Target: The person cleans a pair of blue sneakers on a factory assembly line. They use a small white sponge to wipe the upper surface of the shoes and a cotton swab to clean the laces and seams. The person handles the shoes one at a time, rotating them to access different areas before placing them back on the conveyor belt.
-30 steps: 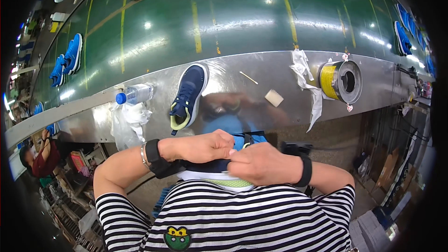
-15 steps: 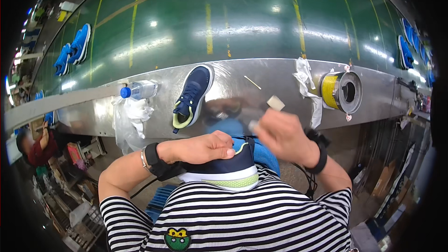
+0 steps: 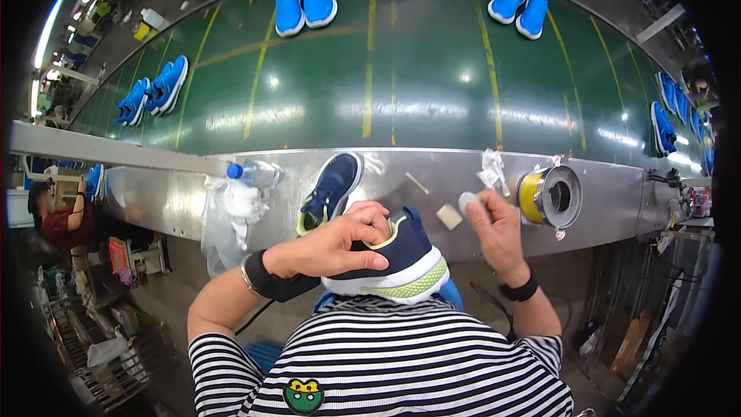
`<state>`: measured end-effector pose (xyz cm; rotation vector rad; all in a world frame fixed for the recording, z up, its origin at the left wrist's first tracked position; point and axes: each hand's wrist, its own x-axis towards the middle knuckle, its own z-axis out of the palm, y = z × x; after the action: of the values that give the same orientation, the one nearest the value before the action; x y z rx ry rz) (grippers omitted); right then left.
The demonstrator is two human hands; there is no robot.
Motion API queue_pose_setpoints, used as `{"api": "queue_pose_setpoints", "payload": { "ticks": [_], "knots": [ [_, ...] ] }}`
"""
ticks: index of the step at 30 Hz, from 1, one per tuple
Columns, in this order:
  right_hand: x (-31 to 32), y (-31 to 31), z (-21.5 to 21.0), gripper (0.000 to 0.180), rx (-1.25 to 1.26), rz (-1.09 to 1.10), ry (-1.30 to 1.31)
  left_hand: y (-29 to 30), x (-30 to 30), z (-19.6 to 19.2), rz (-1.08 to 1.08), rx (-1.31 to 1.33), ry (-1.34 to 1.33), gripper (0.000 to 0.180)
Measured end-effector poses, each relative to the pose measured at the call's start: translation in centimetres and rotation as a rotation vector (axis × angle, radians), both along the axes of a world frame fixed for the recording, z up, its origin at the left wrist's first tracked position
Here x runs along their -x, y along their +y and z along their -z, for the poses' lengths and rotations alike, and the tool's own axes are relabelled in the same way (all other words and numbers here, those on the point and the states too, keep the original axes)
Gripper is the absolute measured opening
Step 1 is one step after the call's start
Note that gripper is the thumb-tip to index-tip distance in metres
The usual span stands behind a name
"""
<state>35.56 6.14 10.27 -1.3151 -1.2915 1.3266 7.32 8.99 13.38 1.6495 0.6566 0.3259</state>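
The left hand still clasps the navy shoe against the striped shirt. The right hand has left it, reaching to the worktop, fingers pinching a small pale piece.

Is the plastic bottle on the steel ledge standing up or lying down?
Lying down. The plastic bottle rests on its side on the steel ledge, blue cap pointing left, above a crumpled plastic bag.

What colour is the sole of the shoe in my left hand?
The sole is white with a lime-green patterned band, under a navy upper; the head view shows it.
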Motion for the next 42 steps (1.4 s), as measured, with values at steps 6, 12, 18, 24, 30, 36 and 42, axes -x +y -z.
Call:
{"api": "queue_pose_setpoints", "payload": {
  "ticks": [6, 12, 18, 24, 30, 36, 42],
  "knots": [
    [1.5, -1.6, 4.3, 0.015, 0.144, 0.073, 0.457, 0.8, -1.1, 2.1, -0.122, -0.396, 0.022, 0.023],
    [2.4, -3.8, 4.9, 0.017, 0.139, 0.126, 0.656, 0.3, -1.1, 4.2, -0.086, -0.855, 0.131, 0.023],
    [2.9, -5.3, 6.4, 0.018, -0.029, 0.168, 0.550, -0.6, -0.7, 6.9, -0.061, -1.284, 0.199, 0.023],
    [3.8, -4.9, 11.1, 0.021, 0.067, 0.259, 0.193, -0.2, 1.3, 9.0, 0.176, -1.300, 0.259, 0.021],
    [-0.8, -1.1, 23.0, 0.016, -0.066, 0.399, -0.492, 0.1, 1.5, 13.8, 0.752, -1.116, 0.538, 0.023],
    [-0.5, -1.2, 22.7, 0.030, -0.081, 0.372, -0.913, -4.9, 3.9, 10.8, 0.282, -0.958, 0.529, 0.038],
    [5.2, -4.0, 14.3, 0.037, -0.169, 0.154, -0.417, -7.3, 11.9, 12.8, -0.778, -0.511, 0.439, 0.043]
  ]
}}
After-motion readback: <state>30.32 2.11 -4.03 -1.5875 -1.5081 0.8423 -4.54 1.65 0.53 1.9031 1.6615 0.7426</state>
